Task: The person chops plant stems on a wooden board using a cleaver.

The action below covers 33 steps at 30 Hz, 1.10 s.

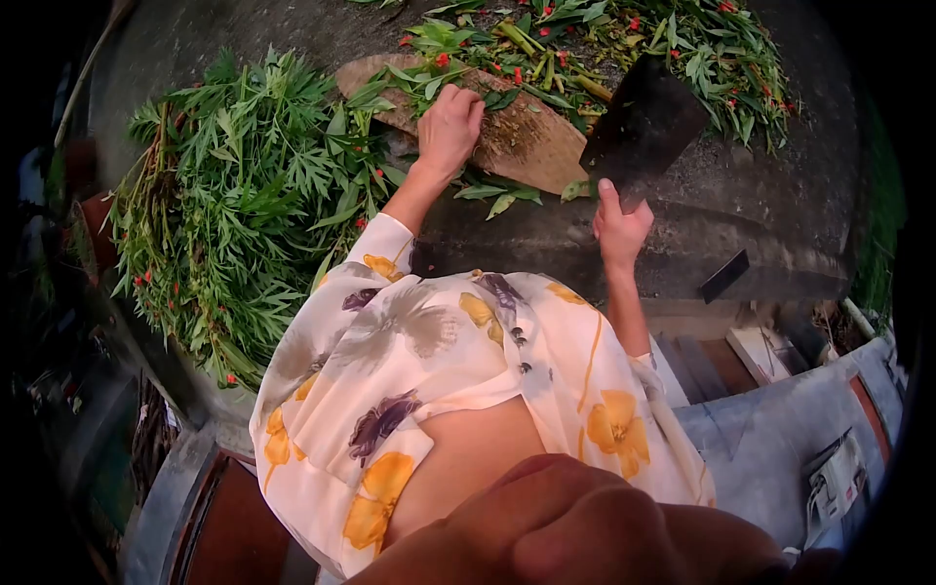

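A wooden chopping board (546, 146) lies on the dark stone surface, strewn with finely cut plant bits. Over its left part, my left hand (449, 129) is closed, its fingers curled at some green leafy stems (414, 83) with red flowers; the exact grip is partly hidden. My right hand (622, 230) is wrapped round the handle of a cleaver (645, 125). The cleaver's broad dark blade is tilted above the board's right end, apart from my left hand.
A big heap of green leafy plants (244, 185) with red flowers lies at the left. More cut stems and leaves (721, 63) are spread behind the board and to the right. A dark flat piece (724, 276) is at the slab's front edge (780, 263), low on the right.
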{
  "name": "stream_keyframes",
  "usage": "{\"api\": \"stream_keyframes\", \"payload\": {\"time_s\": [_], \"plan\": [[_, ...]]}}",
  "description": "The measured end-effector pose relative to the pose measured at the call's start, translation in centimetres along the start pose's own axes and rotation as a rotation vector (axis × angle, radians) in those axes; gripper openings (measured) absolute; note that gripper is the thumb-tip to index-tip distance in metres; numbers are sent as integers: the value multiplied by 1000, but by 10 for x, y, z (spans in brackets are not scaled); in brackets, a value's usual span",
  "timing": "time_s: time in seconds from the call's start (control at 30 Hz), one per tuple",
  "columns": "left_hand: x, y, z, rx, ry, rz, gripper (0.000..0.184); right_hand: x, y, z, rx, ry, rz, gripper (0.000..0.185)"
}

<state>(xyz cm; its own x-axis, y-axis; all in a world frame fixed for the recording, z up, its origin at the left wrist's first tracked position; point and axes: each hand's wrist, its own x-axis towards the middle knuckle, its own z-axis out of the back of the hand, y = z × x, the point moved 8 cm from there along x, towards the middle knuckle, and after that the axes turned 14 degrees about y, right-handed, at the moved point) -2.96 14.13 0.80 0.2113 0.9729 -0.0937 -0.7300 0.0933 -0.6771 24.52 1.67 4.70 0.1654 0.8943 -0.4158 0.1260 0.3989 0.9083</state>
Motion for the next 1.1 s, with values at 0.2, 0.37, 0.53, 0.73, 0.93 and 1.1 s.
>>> {"api": "stream_keyframes", "payload": {"time_s": [0.2, 0.37, 0.53, 0.73, 0.93, 1.1], "plan": [[-4, 37, 4, 113, 53, 83, 16, 2, -18, -19, -144, 78, -45, 24], [-3, 22, 34, -224, 24, -28, 13, -3, -24, -17, -199, 100, -146, 26], [-16, 12, 14, -847, 2, -60, 26, -4, -25, -23, -266, 131, -129, 26], [-21, -17, -49, -587, 29, -200, 17, -3, 6, -36, -541, 116, 18, 25], [-29, -28, -56, -483, 14, -297, 16, 6, 14, -53, -604, 174, 104, 24], [-30, -28, -54, -480, -17, -314, 18, 7, 23, -61, -701, 212, 89, 22]]}}
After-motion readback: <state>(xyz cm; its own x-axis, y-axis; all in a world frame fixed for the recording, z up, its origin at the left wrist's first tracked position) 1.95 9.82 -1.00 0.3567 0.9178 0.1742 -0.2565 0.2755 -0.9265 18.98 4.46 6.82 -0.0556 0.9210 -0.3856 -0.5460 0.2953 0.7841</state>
